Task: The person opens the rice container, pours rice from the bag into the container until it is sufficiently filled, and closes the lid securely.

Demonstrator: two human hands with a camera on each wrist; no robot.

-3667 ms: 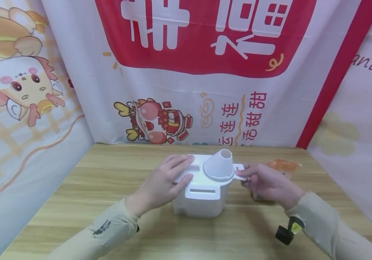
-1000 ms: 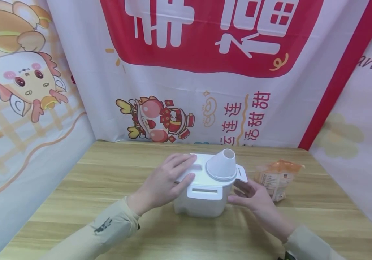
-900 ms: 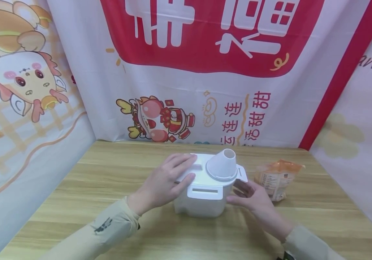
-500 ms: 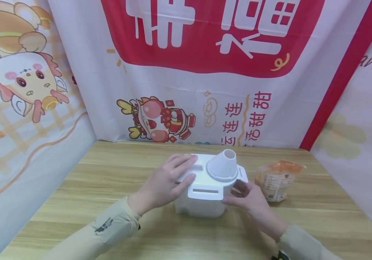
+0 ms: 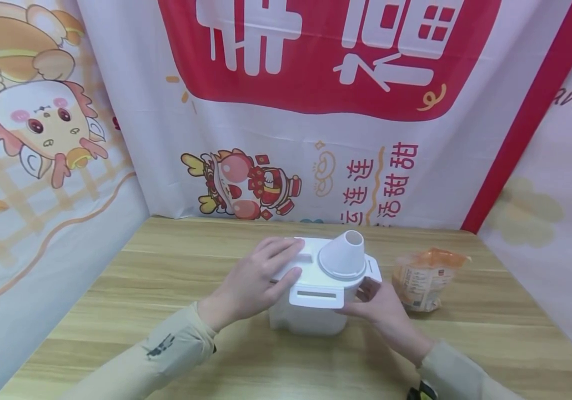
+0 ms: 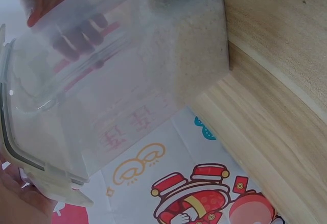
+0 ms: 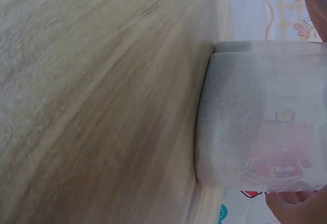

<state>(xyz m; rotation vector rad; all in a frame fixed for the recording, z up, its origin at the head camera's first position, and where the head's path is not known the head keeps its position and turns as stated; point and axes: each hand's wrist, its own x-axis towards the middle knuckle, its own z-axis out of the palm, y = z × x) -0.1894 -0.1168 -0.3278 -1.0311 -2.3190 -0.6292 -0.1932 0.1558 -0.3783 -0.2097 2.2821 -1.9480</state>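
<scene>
A translucent storage container [image 5: 308,319] with pale grains in its lower part, seen in the left wrist view, stands upright in mid-table. Its white lid [image 5: 317,272] carries a hollow cone [image 5: 341,255] and side latches, the front one [image 5: 317,296] sticking out. My left hand [image 5: 256,272] holds the lid, thumb and index finger either side of its raised handle [image 5: 303,258]. Lower down, my right hand [image 5: 378,308] grips the container's right side, thumb near the front corner, below the right latch [image 5: 372,269]. Its fingers show through the wall in the left wrist view.
An orange-topped plastic packet [image 5: 423,280] with printed text stands on the wooden table [image 5: 176,266], right of my right hand. Printed cloth sheets [image 5: 246,128] hang behind the table and on both sides.
My right hand has left the right latch, which now slopes downward, and has moved down and left onto the container's side. My left hand stays on the lid.
</scene>
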